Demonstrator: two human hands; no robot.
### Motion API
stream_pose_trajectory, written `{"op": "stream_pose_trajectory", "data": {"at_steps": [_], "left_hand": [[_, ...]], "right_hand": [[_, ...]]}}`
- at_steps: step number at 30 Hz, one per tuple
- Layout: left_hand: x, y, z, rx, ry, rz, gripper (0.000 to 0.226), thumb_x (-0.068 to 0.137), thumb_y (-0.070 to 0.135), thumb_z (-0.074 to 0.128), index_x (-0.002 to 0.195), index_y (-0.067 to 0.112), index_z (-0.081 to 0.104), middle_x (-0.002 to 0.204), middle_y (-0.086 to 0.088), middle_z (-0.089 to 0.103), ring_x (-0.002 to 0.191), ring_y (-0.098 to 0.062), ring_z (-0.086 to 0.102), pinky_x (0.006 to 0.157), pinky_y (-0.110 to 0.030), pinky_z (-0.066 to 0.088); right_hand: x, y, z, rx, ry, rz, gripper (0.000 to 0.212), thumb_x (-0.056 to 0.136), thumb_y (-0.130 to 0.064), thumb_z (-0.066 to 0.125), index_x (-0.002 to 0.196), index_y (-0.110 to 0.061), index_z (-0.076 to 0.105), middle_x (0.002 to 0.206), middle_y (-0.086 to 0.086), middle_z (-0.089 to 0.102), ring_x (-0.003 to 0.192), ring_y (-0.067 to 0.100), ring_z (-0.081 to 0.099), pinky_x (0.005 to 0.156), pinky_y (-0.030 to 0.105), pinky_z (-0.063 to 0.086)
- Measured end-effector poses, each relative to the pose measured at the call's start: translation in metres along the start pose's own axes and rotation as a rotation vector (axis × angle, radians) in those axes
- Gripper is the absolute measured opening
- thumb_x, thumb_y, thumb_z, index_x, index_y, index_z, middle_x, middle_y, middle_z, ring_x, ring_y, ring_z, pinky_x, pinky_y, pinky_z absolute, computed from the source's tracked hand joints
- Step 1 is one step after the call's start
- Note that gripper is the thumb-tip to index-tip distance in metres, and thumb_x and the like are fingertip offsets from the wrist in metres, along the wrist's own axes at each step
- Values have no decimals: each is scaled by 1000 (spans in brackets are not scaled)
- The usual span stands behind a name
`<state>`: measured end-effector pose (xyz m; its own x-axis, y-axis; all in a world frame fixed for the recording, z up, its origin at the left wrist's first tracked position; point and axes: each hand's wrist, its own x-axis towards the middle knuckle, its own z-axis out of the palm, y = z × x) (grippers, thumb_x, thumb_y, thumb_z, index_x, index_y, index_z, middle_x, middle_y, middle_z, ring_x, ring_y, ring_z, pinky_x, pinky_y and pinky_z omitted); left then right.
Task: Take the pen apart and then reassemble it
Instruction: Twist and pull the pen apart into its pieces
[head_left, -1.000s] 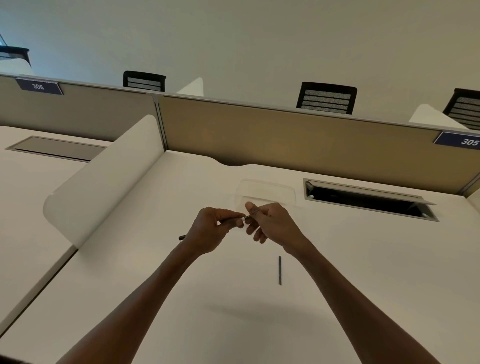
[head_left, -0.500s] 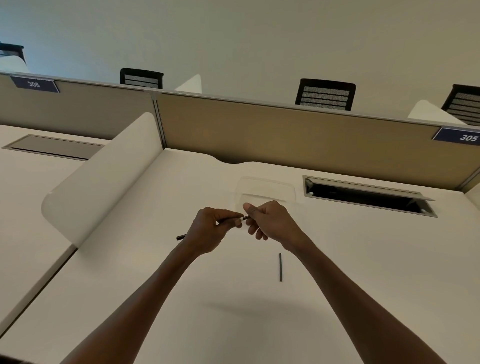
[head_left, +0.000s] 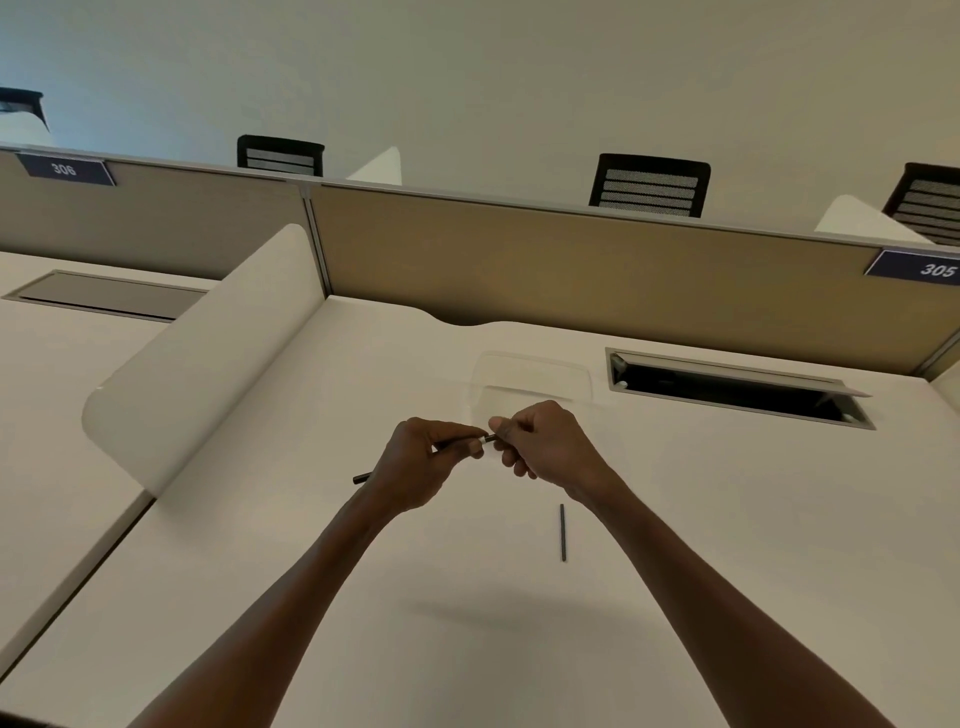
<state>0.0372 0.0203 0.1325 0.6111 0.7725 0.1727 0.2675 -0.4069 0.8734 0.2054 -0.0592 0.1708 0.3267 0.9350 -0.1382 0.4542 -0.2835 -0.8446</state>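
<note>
A: What were the fingers doing?

B: At frame centre, the left hand (head_left: 415, 462) pinched the pen barrel (head_left: 363, 477); the right hand (head_left: 540, 441) pinched its near tip.

A: Handling?

B: Likely light, stiff, slick; best held at the ends.

A: Around?

B: A thin refill (head_left: 562, 532) lay below right on the desk (head_left: 727, 519); nothing blocked.

Above the white bench (head_left: 675, 597), the left hand (head_left: 421, 467) grips the dark pen barrel (head_left: 363, 477) while the right hand (head_left: 545, 447) pinches its tip end, a thin refill (head_left: 562, 532) lying just beneath.
</note>
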Motion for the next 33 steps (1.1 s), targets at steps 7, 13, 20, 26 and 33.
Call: {"op": "stream_pose_trajectory", "data": {"at_steps": [7, 13, 20, 26, 33], "left_hand": [[-2, -4, 2, 5, -7, -8, 16, 91, 22, 68, 81, 30, 76, 72, -5, 72, 45, -10, 40, 45, -18, 33], [-1, -6, 4, -6, -13, -35, 17, 91, 24, 67, 79, 35, 75, 77, -4, 74, 56, -20, 49, 50, -22, 36], [-3, -13, 6, 3, -19, -59, 13, 92, 29, 66, 86, 31, 77, 77, -5, 70, 57, -16, 45, 54, -23, 37], [-4, -15, 7, -60, -42, -83, 13, 93, 28, 65, 92, 30, 77, 84, 4, 74, 65, -10, 55, 65, -26, 48], [-4, -18, 7, -228, -29, -104, 14, 93, 26, 65, 99, 35, 75, 84, 11, 76, 62, -2, 56, 57, -9, 41]], "right_hand": [[1, 1, -4, 113, -53, 12, 23, 93, -29, 63, 93, -8, 70, 79, 8, 74, 61, 12, 68, 56, 21, 54], [0, 1, -4, -86, -12, 28, 36, 95, -35, 57, 77, -7, 71, 64, 1, 70, 47, 7, 58, 47, 17, 43], [-1, 0, -11, -167, 58, -177, 11, 81, -7, 73, 87, -16, 77, 82, -2, 72, 77, 9, 65, 65, 14, 48], [-2, 0, -13, -165, 161, -295, 18, 76, 4, 74, 80, -13, 77, 78, -6, 71, 76, 7, 64, 67, 7, 47], [-3, -1, -15, -196, 264, -419, 17, 74, 6, 73, 78, -10, 76, 78, 1, 74, 72, 6, 65, 66, 10, 47]]}}
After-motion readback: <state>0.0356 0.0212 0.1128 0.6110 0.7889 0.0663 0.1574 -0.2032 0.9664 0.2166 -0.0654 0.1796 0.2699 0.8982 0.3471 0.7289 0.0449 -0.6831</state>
